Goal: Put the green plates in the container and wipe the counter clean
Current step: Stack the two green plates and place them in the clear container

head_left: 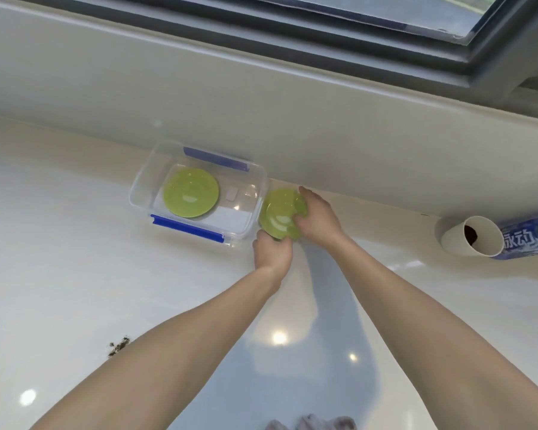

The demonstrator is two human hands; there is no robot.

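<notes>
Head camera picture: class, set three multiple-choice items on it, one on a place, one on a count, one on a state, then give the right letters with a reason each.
1. Where does the tipped paper cup lie?
A. Inside the container
B. On the counter at the right
C. On the window sill

2. How many green plates lie inside the clear container?
A. One
B. Two
C. None

3. What is the state of the green plate beside the container?
A. Lying flat and untouched
B. Broken in pieces
C. Held by both hands

Answers:
1 B, the cup lies on its side on the counter at the right.
2 A, a single plate rests inside.
3 C, left hand and right hand both have a grip on it.
</notes>
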